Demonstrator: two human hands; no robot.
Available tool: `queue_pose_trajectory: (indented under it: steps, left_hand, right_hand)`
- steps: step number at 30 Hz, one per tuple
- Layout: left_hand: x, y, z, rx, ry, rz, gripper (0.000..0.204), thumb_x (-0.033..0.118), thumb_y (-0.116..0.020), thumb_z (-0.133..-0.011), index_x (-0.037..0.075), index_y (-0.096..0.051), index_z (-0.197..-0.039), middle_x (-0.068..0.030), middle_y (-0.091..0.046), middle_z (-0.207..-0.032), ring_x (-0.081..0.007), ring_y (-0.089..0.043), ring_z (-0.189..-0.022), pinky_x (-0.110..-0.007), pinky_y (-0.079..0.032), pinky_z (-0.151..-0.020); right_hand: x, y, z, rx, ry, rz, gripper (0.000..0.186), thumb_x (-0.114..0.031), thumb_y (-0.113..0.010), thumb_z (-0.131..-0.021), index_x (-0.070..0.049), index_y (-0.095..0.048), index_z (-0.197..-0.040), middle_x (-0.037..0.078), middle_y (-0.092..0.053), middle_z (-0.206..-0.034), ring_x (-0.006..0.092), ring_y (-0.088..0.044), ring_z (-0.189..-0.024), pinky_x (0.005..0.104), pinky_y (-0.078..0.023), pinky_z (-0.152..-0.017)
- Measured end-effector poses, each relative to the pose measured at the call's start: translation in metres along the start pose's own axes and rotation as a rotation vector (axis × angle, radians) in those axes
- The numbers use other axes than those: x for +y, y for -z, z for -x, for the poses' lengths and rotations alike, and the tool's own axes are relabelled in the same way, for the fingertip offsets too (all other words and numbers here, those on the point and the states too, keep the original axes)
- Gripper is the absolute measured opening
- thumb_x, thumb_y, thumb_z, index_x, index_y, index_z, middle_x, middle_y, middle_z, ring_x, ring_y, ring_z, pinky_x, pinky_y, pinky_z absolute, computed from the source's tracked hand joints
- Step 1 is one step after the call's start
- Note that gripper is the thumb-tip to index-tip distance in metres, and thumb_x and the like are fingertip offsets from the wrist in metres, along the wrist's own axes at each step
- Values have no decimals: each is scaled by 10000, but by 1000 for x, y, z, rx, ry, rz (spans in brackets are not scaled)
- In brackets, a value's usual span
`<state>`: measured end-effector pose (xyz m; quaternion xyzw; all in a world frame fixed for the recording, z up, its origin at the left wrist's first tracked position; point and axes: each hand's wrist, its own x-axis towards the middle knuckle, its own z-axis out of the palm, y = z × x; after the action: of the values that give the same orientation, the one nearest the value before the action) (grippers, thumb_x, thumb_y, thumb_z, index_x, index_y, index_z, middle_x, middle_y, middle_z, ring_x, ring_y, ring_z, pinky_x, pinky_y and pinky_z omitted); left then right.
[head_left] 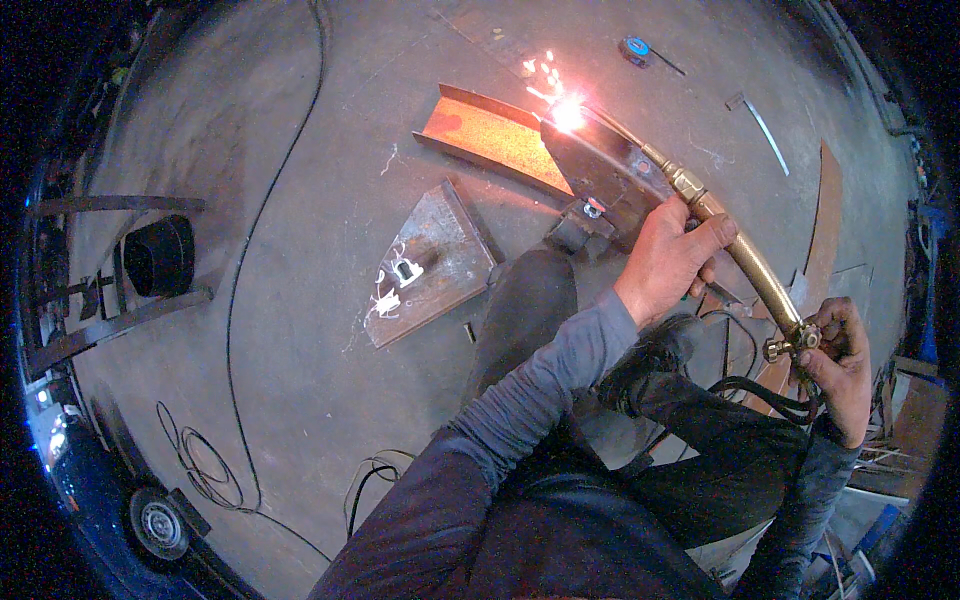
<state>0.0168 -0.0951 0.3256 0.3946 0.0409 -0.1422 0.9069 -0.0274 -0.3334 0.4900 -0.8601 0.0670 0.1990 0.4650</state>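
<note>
A brass gas torch [752, 262] runs diagonally across the right side, its thin tip reaching up and left. My left hand [675, 252] is closed around the torch's front part, just behind the nozzle fitting. At the rear end, my right hand [838, 368] has its fingers on the brass valve knobs [795, 341]. A bright glare and flying sparks [568, 112] hide the torch's point and the spot it meets. That spot lies at the far end of a dark steel plate piece [598, 165], which rests against a rusty steel channel [490, 131].
A triangular steel plate piece [445, 270] lies left of my knee. A blue tape measure [634, 51] and a metal square [768, 138] lie beyond. A black cable [262, 215] crosses the floor; dark hoses [765, 392] trail from the torch. At left stand a steel frame [120, 203] and a wheeled blue machine [90, 520].
</note>
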Motion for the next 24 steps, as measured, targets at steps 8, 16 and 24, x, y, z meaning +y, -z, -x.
queue_pose_trajectory:
  steps: [8,16,24]
  left_hand:
    - [3,-1,1,8,5,-6,328,312,-701,-1019,18,-576,-1094,-23,-582,-835,-82,-557,-587,-242,-422,-431]
    - [2,-2,0,10,17,-11,324,327,-700,-1020,33,-578,-1083,-15,-579,-816,-78,-551,-586,-240,-426,-446]
    - [3,-1,2,9,33,-18,360,360,-705,-1018,29,-577,-1078,-16,-585,-801,-79,-553,-584,-239,-421,-439]
  right_hand:
    - [4,1,-1,19,5,2,381,-37,-796,-842,-77,-533,-1114,-13,-571,-928,80,-563,-801,236,-474,-675]
    - [5,2,0,35,-4,30,395,22,-759,-817,-82,-527,-1119,-16,-540,-948,81,-556,-846,238,-467,-740]
    - [2,1,0,10,-4,0,373,19,-754,-824,-84,-539,-1111,-19,-555,-953,78,-552,-840,243,-466,-719]
